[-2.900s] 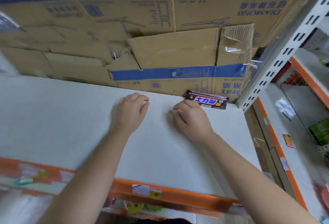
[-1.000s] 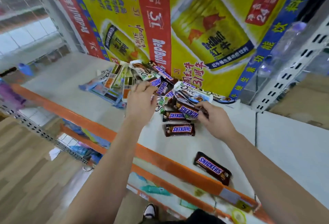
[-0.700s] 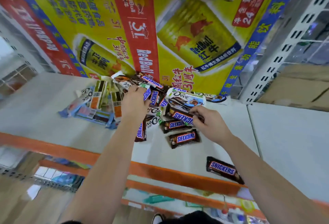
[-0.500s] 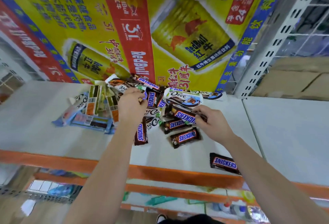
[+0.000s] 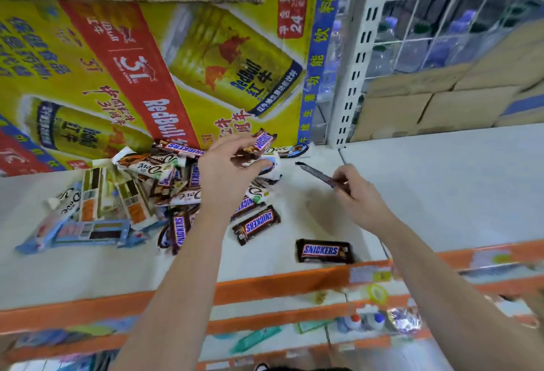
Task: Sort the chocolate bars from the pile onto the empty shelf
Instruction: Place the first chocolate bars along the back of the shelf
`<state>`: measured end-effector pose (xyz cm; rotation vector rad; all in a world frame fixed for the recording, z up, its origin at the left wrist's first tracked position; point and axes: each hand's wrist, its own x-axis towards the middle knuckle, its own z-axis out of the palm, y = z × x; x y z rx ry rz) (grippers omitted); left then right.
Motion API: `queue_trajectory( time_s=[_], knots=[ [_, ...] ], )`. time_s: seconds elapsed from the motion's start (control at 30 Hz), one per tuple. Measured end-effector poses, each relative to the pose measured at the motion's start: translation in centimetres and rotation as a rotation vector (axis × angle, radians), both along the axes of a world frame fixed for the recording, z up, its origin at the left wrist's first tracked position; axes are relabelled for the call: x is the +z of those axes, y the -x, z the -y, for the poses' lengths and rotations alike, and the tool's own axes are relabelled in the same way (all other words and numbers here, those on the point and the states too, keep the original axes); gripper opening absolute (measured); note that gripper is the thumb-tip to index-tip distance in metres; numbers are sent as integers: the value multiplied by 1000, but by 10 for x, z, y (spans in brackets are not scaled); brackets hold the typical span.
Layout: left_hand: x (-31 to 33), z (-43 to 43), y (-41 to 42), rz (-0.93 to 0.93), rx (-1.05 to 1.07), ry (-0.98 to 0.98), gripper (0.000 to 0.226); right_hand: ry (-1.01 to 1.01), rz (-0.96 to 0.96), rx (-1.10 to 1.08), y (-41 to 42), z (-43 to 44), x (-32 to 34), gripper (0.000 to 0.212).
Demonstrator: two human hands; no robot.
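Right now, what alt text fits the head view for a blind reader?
The left hand grips a Snickers above the pile on a white shelf; the right hand pinches a dark bar. A lone Snickers lies near the front edge.

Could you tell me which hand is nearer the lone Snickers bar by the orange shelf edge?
Right. The right hand is behind the brown Snickers bar; the left hand is over the pile.

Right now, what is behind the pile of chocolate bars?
A yellow and red Red Bull cardboard carton stands behind the pile of wrapped chocolate bars. Bars and the left hand cover part of its lower edge.
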<state>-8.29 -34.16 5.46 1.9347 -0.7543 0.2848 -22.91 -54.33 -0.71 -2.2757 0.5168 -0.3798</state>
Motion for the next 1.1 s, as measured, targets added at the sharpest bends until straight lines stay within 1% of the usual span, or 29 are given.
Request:
queue_trajectory(
  time_s=[0.13, 0.2, 0.27, 0.4, 0.57, 0.63, 0.7, 0.8, 0.83, 0.93, 1.0, 1.03, 1.1],
  knots=[
    [-2, 56, 34, -16, -17, -7, 21, 40, 8, -41, 51, 44, 0, 25],
    [-6, 88, 57, -125, -29, 50, 26, 87, -5, -47, 81, 71, -1, 28],
    [-10, 122, 83, -258, -69, 135, 24, 103, -30, -80, 114, 99, 0, 32],
    [-15, 186, 139, -324, -121, 150, 18, 122, -27, -157, 176, 154, 4, 42],
    [-27, 252, 194, -392, -162, 117, 22, 132, -37, -285, 238, 217, 3, 56],
    [-32, 274, 209, -444, -187, 124, 14, 136, -81, -333, 256, 240, 1, 58],
    [-36, 295, 219, -477, -199, 117, 11, 156, -113, -373, 270, 261, 2, 51],
    [-41, 329, 226, -512, -207, 90, 12, 149, -88, -447, 286, 289, 8, 30],
    [-42, 340, 227, -507, -207, 85, 12, 118, -64, -470, 292, 298, 10, 27],
    [-41, 381, 231, -482, -220, 100, 21, -56, 48, -502, 304, 333, 15, 21],
    [-40, 413, 236, -506, -275, 117, 20, -25, 75, -492, 310, 361, 18, 18],
    [-41, 430, 238, -520, -308, 109, 20, -3, 83, -490, 312, 376, 19, 20],
    [-43, 464, 241, -553, -396, 86, 20, -46, 120, -538, 315, 408, 19, 25]
  ],
)
